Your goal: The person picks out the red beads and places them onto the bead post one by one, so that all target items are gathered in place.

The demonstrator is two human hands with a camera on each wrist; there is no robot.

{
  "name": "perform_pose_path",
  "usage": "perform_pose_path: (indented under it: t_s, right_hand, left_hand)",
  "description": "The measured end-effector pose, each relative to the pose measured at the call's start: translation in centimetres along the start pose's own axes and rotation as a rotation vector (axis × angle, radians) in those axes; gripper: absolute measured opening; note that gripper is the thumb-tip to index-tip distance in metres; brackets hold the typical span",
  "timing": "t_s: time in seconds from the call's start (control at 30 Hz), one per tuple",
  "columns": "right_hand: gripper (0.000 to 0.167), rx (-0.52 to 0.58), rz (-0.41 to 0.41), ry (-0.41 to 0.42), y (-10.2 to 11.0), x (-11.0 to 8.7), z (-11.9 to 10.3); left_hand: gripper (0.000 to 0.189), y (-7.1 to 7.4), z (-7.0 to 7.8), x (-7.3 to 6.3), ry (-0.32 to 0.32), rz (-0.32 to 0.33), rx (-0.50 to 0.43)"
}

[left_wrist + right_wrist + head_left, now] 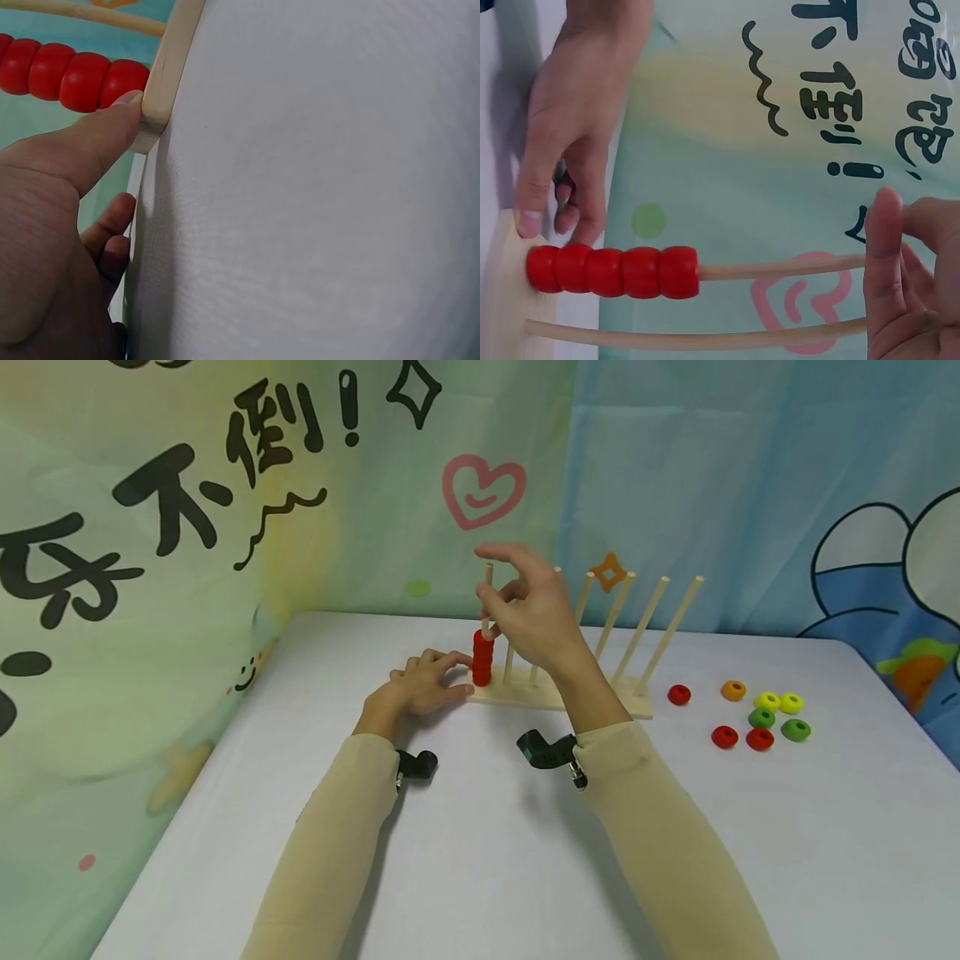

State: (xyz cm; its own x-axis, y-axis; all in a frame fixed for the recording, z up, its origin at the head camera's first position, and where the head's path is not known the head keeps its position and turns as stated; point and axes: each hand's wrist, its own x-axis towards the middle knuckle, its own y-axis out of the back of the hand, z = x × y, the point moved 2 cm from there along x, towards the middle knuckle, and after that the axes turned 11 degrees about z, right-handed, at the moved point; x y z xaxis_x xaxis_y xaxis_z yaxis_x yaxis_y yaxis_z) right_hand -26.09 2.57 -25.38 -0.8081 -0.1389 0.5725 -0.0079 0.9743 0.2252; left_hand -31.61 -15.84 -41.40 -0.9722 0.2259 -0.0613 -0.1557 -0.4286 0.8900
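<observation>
A wooden peg stand has a flat base [525,695] with a row of upright pegs. On its leftmost peg [489,574] several red beads [482,658] are stacked down to the base. My left hand [423,685] holds the left end of that base, its thumb [112,127] pressing beside the lowest bead. Around the upper part of the same peg is my right hand [536,610], thumb and index finger spread apart with no bead between them. In the right wrist view its fingers [885,262] overlap the peg above the beads.
Loose beads lie on the white table [480,860] to the right of the stand: red [724,737], orange [733,691], yellow [791,703] and green [796,730]. Bare pegs [678,622] rise behind my right wrist. A printed curtain [675,460] hangs behind the table.
</observation>
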Motion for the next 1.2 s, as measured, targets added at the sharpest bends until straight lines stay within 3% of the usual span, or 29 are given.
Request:
perform_pose_path:
  t_s: [0.23,0.53,0.93,1.2]
  right_hand:
    - [0.029,0.051,0.028,0.067,1.2,-1.7,0.7]
    - [0.028,0.02,-0.005,0.014,3.1,-3.4,2.1]
    - [0.022,-0.04,0.033,0.081,4.7,-5.7,3.9]
    - [0.026,-0.03,-0.009,0.087,6.1,-6.5,5.1]
  left_hand:
    - [0.052,-0.1,0.3,0.0,-0.003,0.002,-0.009]
    - [0.051,-0.2,0.7,0.1,0.007,-0.005,-0.014]
    - [0.053,-0.2,0.6,-0.1,0.012,-0.005,-0.004]
    - [0.053,-0.2,0.4,-0.1,0.013,-0.012,0.003]
